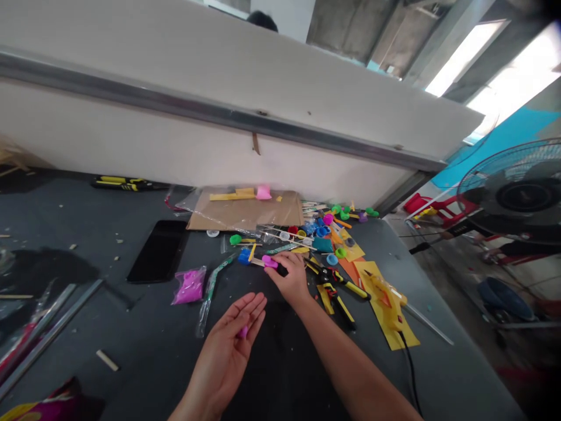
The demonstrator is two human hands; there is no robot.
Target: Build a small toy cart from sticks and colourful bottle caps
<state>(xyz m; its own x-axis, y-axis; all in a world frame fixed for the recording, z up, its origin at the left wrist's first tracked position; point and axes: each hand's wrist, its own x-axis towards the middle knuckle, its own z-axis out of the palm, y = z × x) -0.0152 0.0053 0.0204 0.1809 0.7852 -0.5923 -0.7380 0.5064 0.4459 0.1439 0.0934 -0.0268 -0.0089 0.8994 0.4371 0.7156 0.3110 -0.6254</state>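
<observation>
My left hand (234, 339) is turned palm up, with the fingers half curled and the thumb folded in over a small lump of pink clay (243, 331). Ahead of it, my right hand (290, 275) has its fingertips on a small craft model made of a blue cap (245, 256), a yellow stick, a pale stick and a pink lump (269, 261) on top. A dark part shows beneath those fingers, partly hidden. Left of the model lie a green patterned strip in clear wrap (213, 286) and a clear bag of pink clay (189, 285).
A black phone (158, 251) lies to the left. Behind is a cardboard sheet (243, 211) under clear plastic. Coloured caps and sticks crowd the back right, near pliers (339, 280) and a yellow glue gun (390, 301) with a cord. A fan (512, 196) stands beyond the table's right edge.
</observation>
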